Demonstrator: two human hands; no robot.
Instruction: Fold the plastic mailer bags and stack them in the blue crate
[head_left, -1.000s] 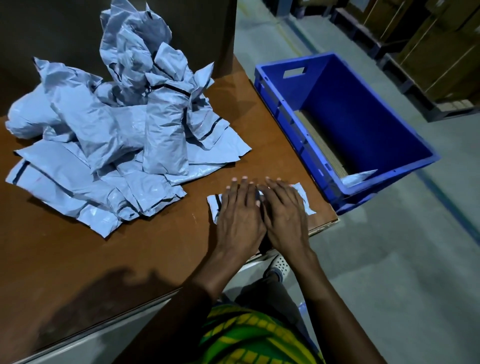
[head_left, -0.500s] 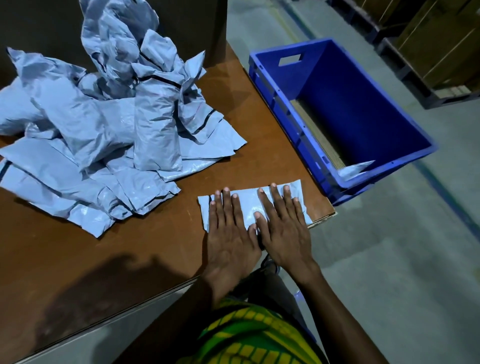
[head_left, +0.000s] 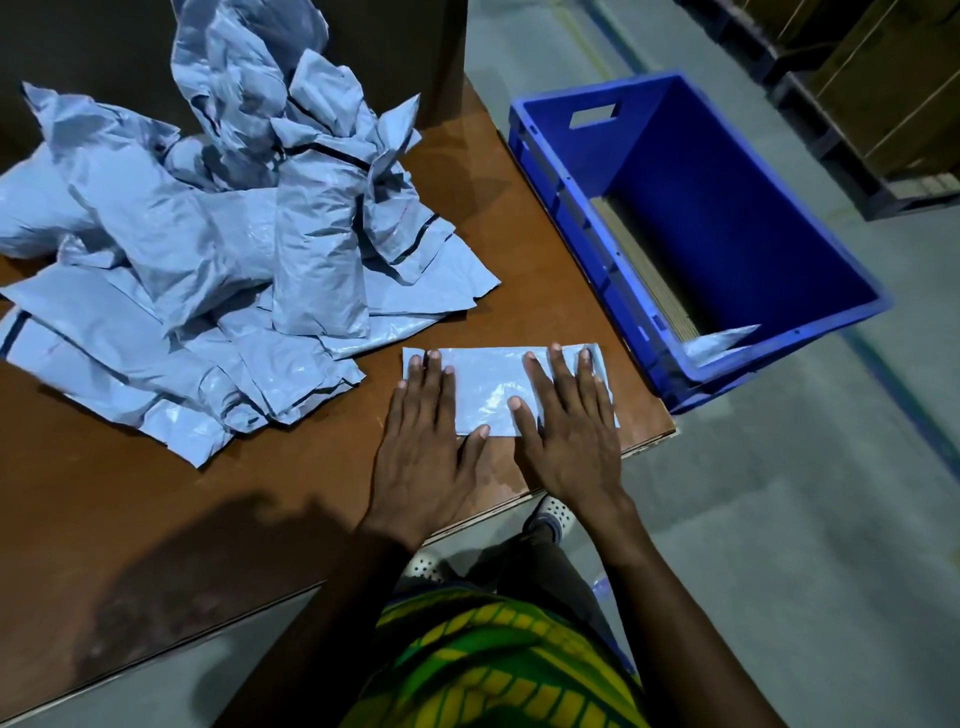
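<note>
From the head camera: pressed flat under left hand (head_left: 426, 457) and right hand (head_left: 569, 441), fingers straight, nothing pinched: folded pale-blue rectangular plastic mailer bag (head_left: 493, 387), at a corner of the brown wooden table (head_left: 208, 519), beside the blue plastic crate (head_left: 737, 197). Heaped left: crumpled grey-blue mailer bags (head_left: 208, 249).

**A:** I'm scanning the folded mailer bag (head_left: 498, 384) for lettering, and nothing is reading off it. Only glare is coming off the plastic.

**B:** I'm getting the same from the pile of mailer bags (head_left: 208, 249). Dark stripes (head_left: 324, 152) are running across them, but no words or numbers are showing.

**A:** The blue crate (head_left: 571, 208) is showing plain walls, with no mark I'm able to read.

**B:** The cartons (head_left: 883, 78) at the back are coming through too blurred to tell any print. So nothing legible is turning up anywhere.
</note>
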